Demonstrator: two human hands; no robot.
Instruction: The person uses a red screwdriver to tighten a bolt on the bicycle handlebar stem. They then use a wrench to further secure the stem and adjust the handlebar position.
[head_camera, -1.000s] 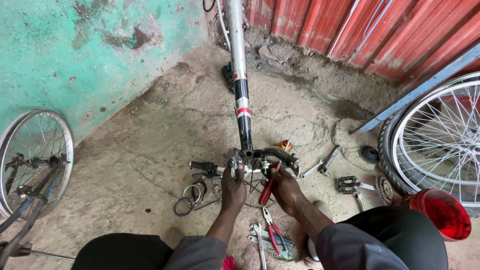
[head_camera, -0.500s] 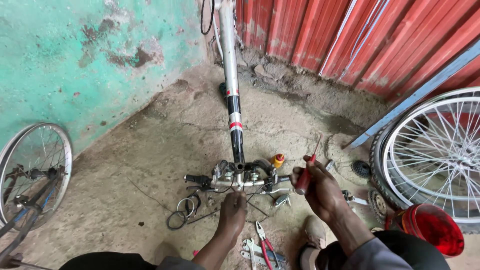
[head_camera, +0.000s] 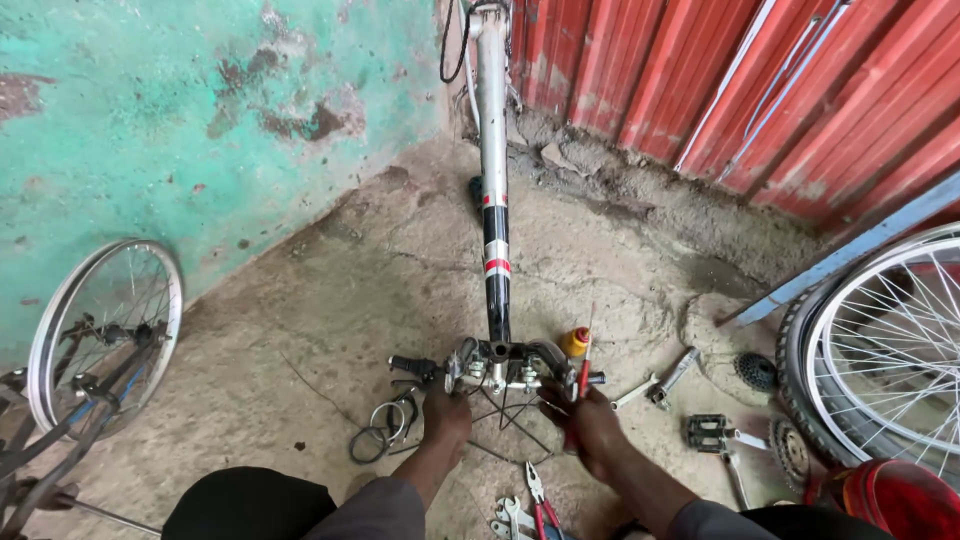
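We crouch over a bicycle handlebar (head_camera: 495, 362) lying on the concrete floor (head_camera: 300, 300), and we place everything else from it. Our left hand (head_camera: 446, 415) sits just below the bar's left half, its grip wrapped around the parts there, near the black rubber end (head_camera: 412, 367). Our right hand (head_camera: 590, 428) is just below the bar's right half, its grip clamped on a red-handled screwdriver (head_camera: 584, 368) whose shaft stands upright beside the bar's right end. A small yellow bottle (head_camera: 574, 342) stands just behind that end. The silver frame tube (head_camera: 493, 180) runs away from the bar's middle toward the wall corner. Left of the bar lies a coil of cable (head_camera: 382, 428). Below the bar, between our knees, lie red-handled pliers (head_camera: 540, 500). Right of it lie a spanner (head_camera: 672, 376), a pedal (head_camera: 708, 432) and a sprocket (head_camera: 757, 371), with a spoked wheel (head_camera: 890, 350) beyond.
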